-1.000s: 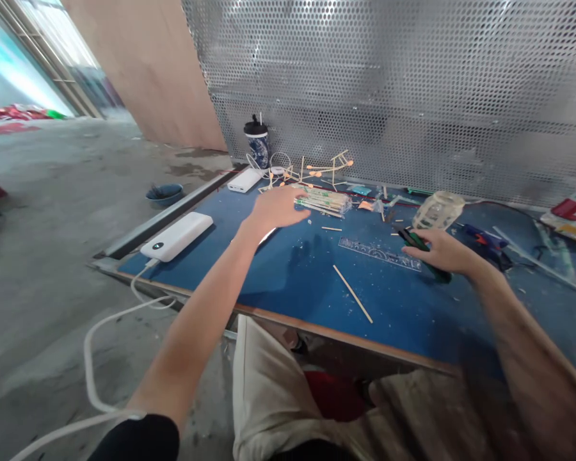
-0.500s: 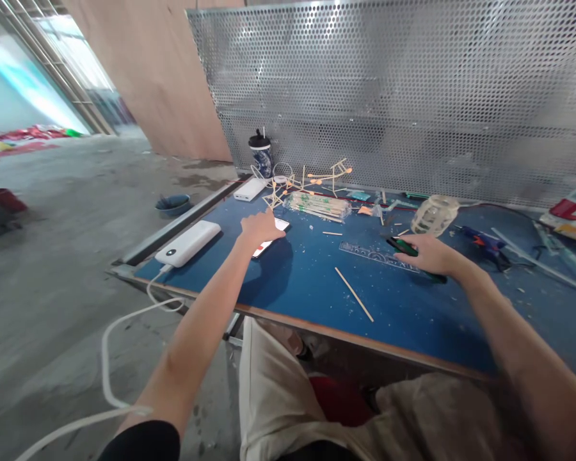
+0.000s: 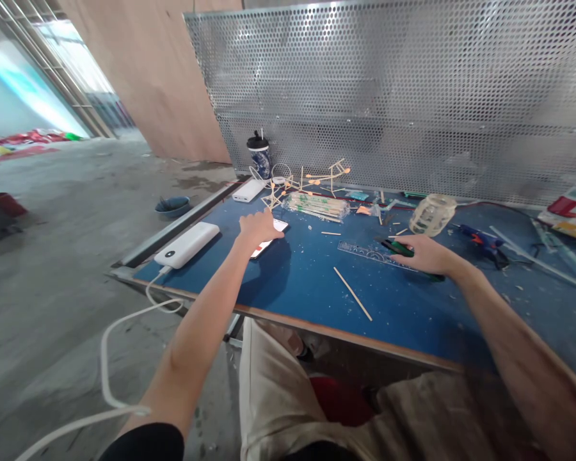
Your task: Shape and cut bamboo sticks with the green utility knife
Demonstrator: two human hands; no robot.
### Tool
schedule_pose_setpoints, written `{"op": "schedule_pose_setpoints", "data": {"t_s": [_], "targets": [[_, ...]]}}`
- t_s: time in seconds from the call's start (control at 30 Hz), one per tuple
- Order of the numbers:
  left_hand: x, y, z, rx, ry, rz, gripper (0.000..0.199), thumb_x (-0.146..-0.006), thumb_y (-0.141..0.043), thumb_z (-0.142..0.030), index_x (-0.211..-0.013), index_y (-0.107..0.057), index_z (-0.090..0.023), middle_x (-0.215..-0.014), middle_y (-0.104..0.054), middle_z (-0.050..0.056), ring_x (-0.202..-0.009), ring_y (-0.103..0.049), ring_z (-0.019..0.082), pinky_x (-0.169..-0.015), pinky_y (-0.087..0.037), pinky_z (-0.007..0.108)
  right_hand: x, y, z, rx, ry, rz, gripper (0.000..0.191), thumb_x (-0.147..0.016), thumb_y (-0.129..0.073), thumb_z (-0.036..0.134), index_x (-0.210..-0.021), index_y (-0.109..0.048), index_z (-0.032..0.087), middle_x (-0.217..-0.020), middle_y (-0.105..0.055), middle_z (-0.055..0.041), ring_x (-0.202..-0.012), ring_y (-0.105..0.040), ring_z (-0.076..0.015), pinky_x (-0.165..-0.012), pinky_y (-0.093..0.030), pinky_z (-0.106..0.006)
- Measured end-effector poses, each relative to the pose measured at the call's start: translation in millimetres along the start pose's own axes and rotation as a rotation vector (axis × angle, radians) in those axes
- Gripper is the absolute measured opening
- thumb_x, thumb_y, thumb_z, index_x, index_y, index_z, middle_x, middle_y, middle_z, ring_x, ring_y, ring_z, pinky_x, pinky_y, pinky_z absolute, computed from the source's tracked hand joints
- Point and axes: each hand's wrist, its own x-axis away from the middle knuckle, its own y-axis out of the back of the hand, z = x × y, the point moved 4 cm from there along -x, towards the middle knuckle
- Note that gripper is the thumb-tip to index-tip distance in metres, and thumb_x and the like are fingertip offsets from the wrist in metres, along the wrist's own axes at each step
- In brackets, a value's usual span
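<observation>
Evidently, the green-handled pliers point(image 3: 402, 248) are held in the right hand point(image 3: 427, 253), the fingers closed around the handles; they are kept at the far end of the clear ruler point(image 3: 358, 250), with their dark nose pointed inward, seemingly so that the tip is left free of the fingers. The phone point(image 3: 280, 225) is laid face up on the blue tabletop point(image 3: 307, 288), presumably so that its lit screen can be read; it is partly covered by the left hand point(image 3: 258, 230), whose fingers are curled and whose thumb is extended, though whether it is gripped or merely touched cannot be told. A single stick point(image 3: 352, 293) is set apart near the front edge, probably for easy reach. Behind, many sticks are bundled in a clear packet point(image 3: 314, 206), by which they are likely kept together, and small stick frames point(image 3: 333, 171) are stood beyond it. The translucent jar point(image 3: 432, 215) is placed near the glue gun point(image 3: 482, 242); its contents cannot be made out. The patterned cup point(image 3: 260, 157) is closed by a black lid with a straw, so its inside is hidden. On the floor, some dark, indistinct items are held in the blue basin point(image 3: 171, 206).
</observation>
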Motion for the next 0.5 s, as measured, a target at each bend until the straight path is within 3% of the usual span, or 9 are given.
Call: {"op": "schedule_pose_setpoints", "data": {"t_s": [0.5], "targets": [[0.7, 0.7, 1.4, 0.023, 0.014, 0.001, 0.092, -0.074, -0.069, -0.066, -0.148, -0.041, -0.019, -0.136, -0.063, 0.024, -0.125, -0.06, 0.043, -0.1, -0.048, 0.052, -1.0, -3.4, 3.6, -0.016, 0.001, 0.046, 0.03, -0.09, -0.058, 0.051, -0.078, -0.054, 0.024, -0.075, -0.065, -0.0004, -0.068, -0.057, -0.0189, -0.066, -0.04, -0.033]]}}
